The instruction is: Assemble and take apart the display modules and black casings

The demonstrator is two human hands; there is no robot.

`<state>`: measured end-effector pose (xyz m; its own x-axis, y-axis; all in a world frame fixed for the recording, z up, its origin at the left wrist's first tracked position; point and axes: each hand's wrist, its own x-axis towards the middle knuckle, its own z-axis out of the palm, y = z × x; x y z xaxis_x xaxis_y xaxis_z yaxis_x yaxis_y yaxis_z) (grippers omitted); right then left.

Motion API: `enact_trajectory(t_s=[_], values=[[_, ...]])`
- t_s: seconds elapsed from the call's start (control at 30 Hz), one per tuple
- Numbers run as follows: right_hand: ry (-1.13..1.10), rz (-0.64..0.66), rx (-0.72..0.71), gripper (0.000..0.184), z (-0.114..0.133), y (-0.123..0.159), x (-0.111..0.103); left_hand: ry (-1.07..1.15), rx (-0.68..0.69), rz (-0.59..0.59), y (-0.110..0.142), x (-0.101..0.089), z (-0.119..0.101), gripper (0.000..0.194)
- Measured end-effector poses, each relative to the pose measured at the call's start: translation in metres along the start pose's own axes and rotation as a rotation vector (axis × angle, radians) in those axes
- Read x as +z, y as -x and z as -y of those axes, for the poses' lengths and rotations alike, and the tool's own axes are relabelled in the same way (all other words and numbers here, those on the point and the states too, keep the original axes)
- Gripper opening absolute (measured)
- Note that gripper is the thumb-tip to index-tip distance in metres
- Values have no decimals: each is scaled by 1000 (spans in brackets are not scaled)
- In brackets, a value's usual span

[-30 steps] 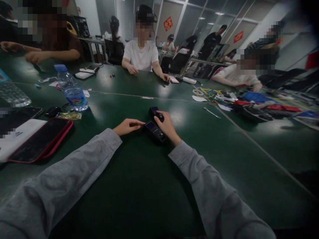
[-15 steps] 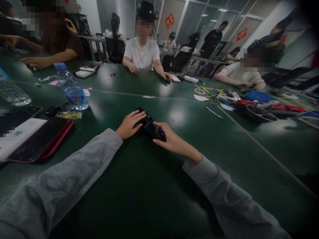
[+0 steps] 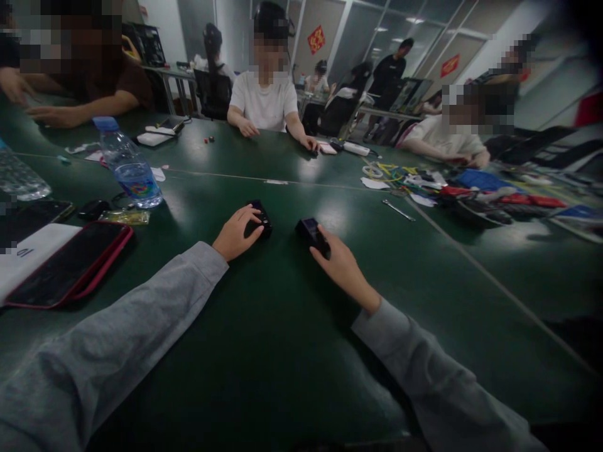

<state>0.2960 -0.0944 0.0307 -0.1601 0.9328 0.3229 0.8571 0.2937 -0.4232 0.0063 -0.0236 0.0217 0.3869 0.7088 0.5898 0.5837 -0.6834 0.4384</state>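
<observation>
Out on the green table point(image 3: 264, 314), my left hand point(image 3: 235, 233) rests over a small black device point(image 3: 265, 221). Its fingers lie across the top and the thumb is on the near side, so the hand covers part of the device. To the right, my right hand point(image 3: 340, 262) grips a second black, box-shaped device point(image 3: 307, 230) between thumb and fingers. That one has a dark glossy face, and its near end is hidden in the hand. A gap of bare table separates the two devices. Their exact kind is too dark to make out.
On my left are a water bottle point(image 3: 129, 169), a phone in a red case point(image 3: 70, 263) and a white box point(image 3: 35, 254). A wrench point(image 3: 398, 210) lies at right, before a pile of cables and tools point(image 3: 490, 194). A person in white point(image 3: 264, 100) sits opposite.
The two black devices were touching and now stand apart. My right hand has moved right and slightly up with its device; my left hand has shifted slightly left with the other.
</observation>
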Motion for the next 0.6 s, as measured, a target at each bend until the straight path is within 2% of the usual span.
enact_trajectory(t_s=[0.1, 0.23, 0.4, 0.6], values=[[108, -84, 112, 63, 7, -27, 24, 71, -2, 22, 0, -2, 3, 15], [109, -97, 73, 68, 18, -56, 48, 176, 7, 46, -2, -4, 8, 12], [54, -50, -48, 71, 17, -59, 53, 236, -3, 67, -3, -6, 8, 10], [66, -40, -39, 71, 15, -57, 52, 245, -6, 65, -3, -5, 8, 9]])
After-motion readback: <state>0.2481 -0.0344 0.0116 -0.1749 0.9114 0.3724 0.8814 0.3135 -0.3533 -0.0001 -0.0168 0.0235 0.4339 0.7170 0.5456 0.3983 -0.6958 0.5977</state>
